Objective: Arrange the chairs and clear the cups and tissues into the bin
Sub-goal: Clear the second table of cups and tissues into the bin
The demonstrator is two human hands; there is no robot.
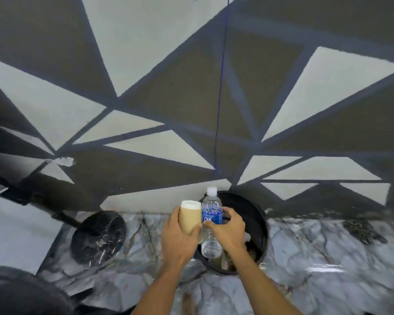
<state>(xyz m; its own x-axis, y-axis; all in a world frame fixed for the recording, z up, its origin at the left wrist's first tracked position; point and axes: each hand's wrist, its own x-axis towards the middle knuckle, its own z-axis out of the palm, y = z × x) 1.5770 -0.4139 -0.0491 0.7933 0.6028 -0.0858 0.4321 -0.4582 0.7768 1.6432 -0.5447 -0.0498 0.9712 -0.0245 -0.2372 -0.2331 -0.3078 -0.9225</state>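
Observation:
My left hand [176, 237] grips a tan paper cup [190, 218] with a white rim, held upright just left of the bin. My right hand [228, 230] holds a clear plastic water bottle [211, 220] with a blue label and white cap, upright over the bin's opening. Cup and bottle touch side by side. The round black bin [257, 214] stands on the marble floor against the wall, directly under my right hand. Some rubbish shows inside it; what it is I cannot tell.
A wall [191, 87] painted with grey, white and brown triangles fills the view behind the bin. A round black table base [98, 237] sits left of the bin. A white tabletop edge [14, 233] and a dark chair part [21, 292] are at the lower left.

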